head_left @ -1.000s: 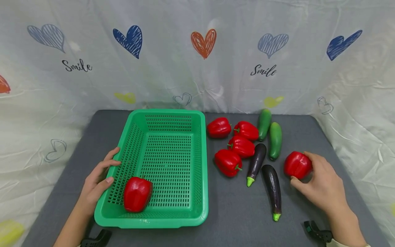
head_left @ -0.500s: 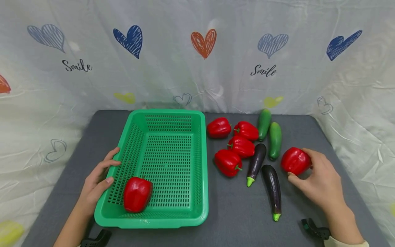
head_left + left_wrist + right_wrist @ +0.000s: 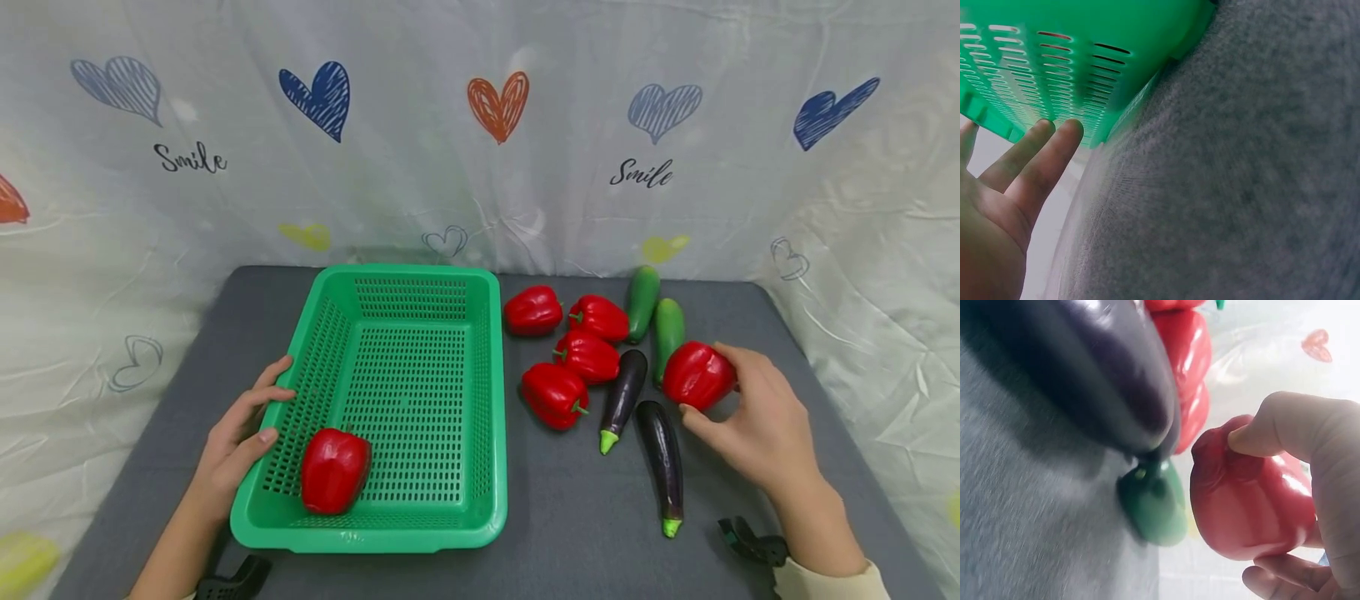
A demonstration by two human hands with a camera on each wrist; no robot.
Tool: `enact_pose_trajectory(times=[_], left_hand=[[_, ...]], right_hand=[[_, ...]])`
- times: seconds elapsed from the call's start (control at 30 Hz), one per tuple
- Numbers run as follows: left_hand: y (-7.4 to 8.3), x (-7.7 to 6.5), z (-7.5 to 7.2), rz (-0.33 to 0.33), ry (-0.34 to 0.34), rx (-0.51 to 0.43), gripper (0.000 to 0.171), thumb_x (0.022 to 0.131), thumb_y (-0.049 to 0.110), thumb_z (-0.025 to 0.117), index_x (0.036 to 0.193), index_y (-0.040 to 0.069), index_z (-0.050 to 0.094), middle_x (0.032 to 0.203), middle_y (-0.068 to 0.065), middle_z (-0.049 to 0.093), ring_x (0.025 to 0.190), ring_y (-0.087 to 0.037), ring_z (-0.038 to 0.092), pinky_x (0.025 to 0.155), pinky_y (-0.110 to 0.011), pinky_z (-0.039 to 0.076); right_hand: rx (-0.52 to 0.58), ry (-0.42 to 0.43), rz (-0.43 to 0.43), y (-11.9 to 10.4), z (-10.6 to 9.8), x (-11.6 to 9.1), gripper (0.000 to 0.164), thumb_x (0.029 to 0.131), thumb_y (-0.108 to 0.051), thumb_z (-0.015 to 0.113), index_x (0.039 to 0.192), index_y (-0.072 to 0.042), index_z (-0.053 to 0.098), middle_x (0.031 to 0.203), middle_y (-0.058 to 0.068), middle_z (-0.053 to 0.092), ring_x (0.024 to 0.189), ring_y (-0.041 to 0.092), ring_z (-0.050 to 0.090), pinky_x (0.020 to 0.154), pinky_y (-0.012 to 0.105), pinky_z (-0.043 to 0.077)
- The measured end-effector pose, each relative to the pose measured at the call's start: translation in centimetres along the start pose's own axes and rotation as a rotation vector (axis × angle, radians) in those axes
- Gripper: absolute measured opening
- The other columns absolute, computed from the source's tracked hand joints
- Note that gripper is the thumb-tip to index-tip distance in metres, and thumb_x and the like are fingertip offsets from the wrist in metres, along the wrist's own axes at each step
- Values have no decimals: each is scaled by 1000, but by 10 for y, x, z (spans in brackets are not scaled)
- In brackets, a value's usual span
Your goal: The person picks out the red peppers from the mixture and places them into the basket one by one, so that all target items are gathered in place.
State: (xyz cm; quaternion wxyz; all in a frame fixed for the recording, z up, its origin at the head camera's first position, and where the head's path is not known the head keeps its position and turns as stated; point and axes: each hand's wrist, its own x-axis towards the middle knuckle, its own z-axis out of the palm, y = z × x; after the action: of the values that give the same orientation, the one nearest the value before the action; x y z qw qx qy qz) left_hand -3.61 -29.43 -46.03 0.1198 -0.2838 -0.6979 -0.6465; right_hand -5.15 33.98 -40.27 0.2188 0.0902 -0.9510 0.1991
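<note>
Grasping a red pepper [image 3: 699, 377] at my right hand's [image 3: 763, 427] ten o'clock, I touch the basket [image 3: 499, 417], left hand [image 3: 229, 446] unclenched.

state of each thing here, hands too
Green perforated plastic basket: upright, holding one glossy red bell pepper
Four loose red bell peppers: lying on gray table
Two long dark-purple eggplants: lying down
Two oblong green cucumbers: lying, one partly hidden
Left hand: touching basket's side
Right hand: gripping another red bell pepper above table

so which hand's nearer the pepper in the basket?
Left. Left hand is at the left side of the basket, near that pepper; right hand is right of both eggplants.
</note>
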Motion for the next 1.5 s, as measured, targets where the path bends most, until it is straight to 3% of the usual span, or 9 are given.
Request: enact_pose_trajectory(times=[0.13,0.37,0.93,1.3,1.5], left_hand=[[0,0,0,-1,0,-2,44,94,-20,41,136,-20,52,172,-28,34,162,-32,27,121,-27,31],[-1,-1,0,1,-5,-5,45,94,-21,41,137,-20,52,172,-29,33,162,-32,26,121,-27,31],[-1,0,-2,3,-8,-3,44,94,-21,41,137,-20,52,172,-29,34,162,-32,27,122,-27,30],[-1,0,-2,2,-6,-1,45,94,-21,41,137,-20,52,172,-29,33,163,-32,26,122,-27,30],[0,-1,-2,2,-9,-5,45,94,-21,41,137,-20,52,172,-29,33,163,-32,26,122,-26,30]], right_hand=[[7,-4,-20,-8,2,5,87,66,-17,96,143,2,60,131,24,65,101,38,61,72,60,51],[19,-9,-45,-16,4,12,84,68,-18,96,143,-1,62,132,20,66,112,38,63,78,63,54],[34,34,-138,-33,7,24,81,69,-24,94,140,0,63,124,15,69,96,24,64,70,52,56],[67,72,-219,-51,12,36,81,67,-30,92,139,-3,67,121,12,70,92,22,65,67,49,56],[89,64,-265,-63,17,42,79,69,-32,90,139,-3,67,122,12,71,100,24,66,66,51,58]])
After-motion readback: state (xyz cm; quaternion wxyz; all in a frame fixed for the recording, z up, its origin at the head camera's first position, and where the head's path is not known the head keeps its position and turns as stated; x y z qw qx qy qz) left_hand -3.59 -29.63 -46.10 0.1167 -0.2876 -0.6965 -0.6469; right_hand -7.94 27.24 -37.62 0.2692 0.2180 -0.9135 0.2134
